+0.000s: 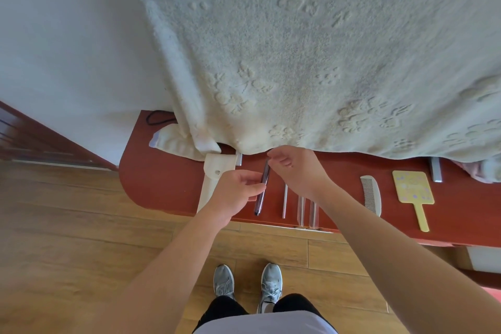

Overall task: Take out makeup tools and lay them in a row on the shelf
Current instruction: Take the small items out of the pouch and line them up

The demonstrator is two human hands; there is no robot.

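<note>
A dark slim makeup tool is held over the red-brown shelf. My left hand pinches its middle and my right hand pinches its top end. Left of it lies a cream fabric pouch with a snap button, partly under my left hand. To the right, three clear or silver slim tools lie side by side, pointing toward the shelf's front edge. Further right lie a white comb and a yellow hand mirror.
A cream embossed blanket hangs over the back of the shelf. A folded cloth and a black cord lie at the shelf's left rear. Wooden floor and my grey shoes are below.
</note>
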